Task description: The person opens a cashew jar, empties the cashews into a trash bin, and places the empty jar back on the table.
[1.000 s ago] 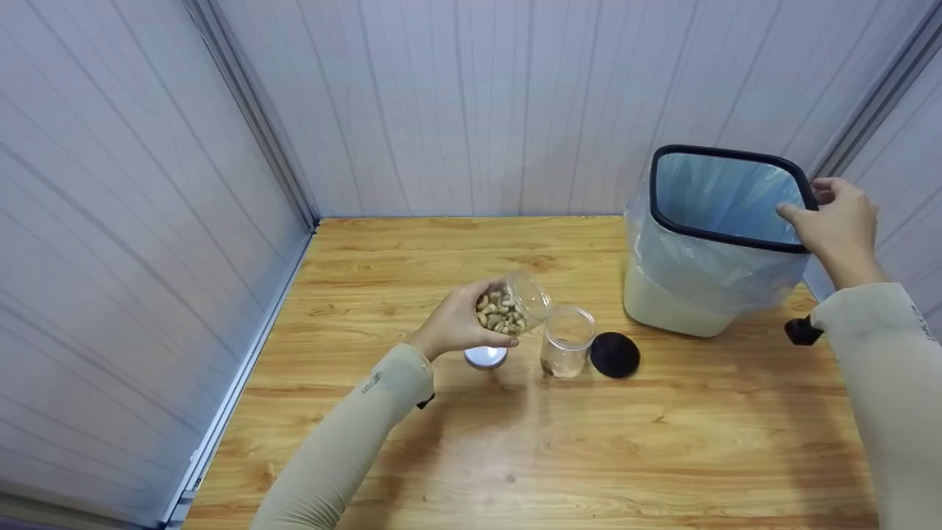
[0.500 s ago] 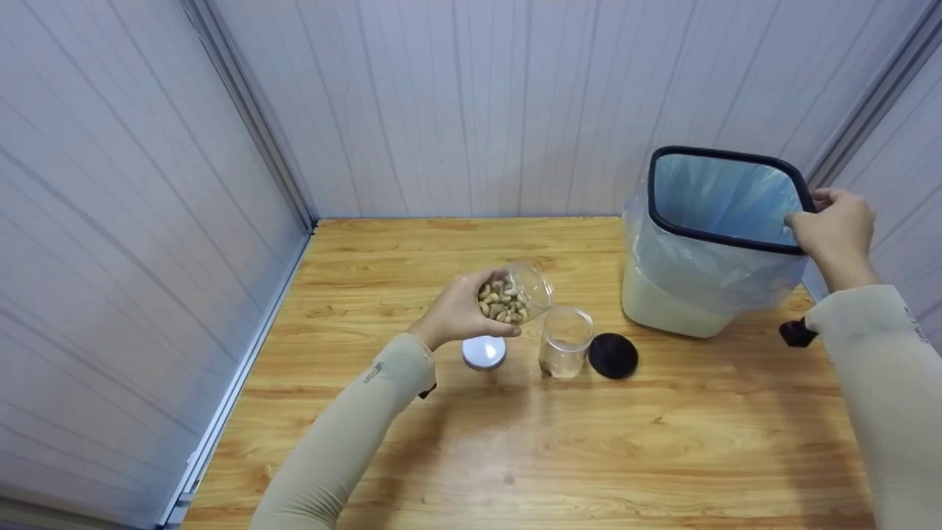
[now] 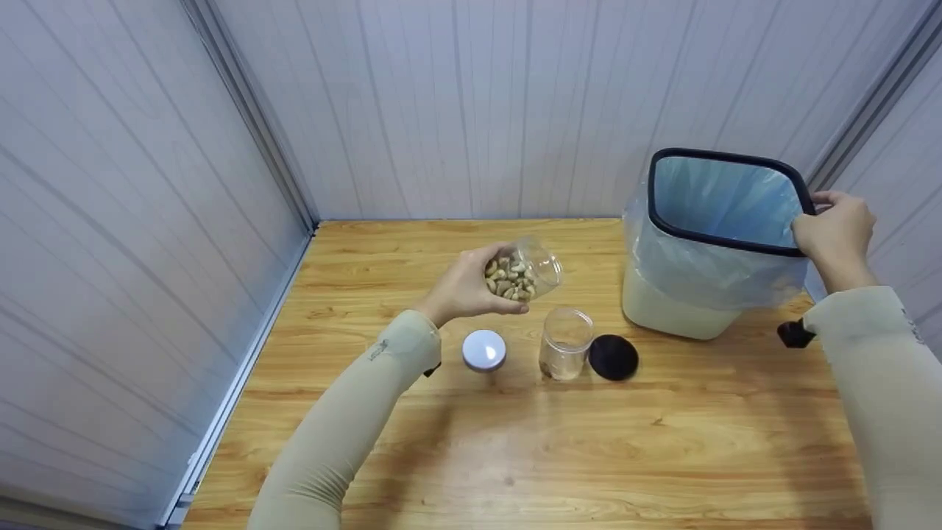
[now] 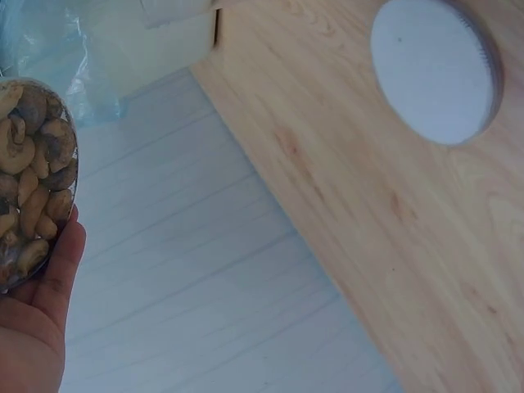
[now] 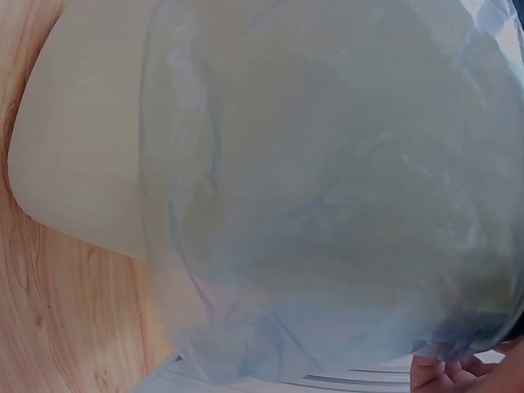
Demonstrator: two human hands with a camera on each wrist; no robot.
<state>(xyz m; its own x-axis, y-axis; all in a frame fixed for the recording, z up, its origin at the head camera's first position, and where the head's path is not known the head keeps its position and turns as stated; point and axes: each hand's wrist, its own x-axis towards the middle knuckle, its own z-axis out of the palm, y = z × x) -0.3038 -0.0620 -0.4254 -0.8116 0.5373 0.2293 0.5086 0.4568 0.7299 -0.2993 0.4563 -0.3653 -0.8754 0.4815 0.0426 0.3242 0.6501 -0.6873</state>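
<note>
My left hand (image 3: 467, 288) grips a clear jar (image 3: 543, 266) of cashews (image 3: 509, 280), tilted with its uncapped mouth to the right. In the left wrist view, fingers curl under the jar's base, with cashews (image 4: 37, 176) showing through it. On the table, just nearer than the held jar, a second clear jar (image 3: 565, 340) stands upright and uncapped, with something small and dark at its bottom. Over at the right, my right hand (image 3: 837, 235) holds the black rim of a cream trash bin (image 3: 673, 305), its thumb partly hidden inside.
A white lid (image 3: 484, 350) lies left of the standing jar, a black round lid (image 3: 614, 358) to its right. The plastic liner (image 3: 717, 272) hangs over the bin's outside. Pale panel walls (image 3: 471, 110) bound the wooden table (image 3: 589, 456) behind and at the sides.
The left hand has lifted the cashew jar up and away from the standing jar, slightly rightward, uncovering the white lid. The right hand stays at the bin rim, its thumb shifted slightly.
</note>
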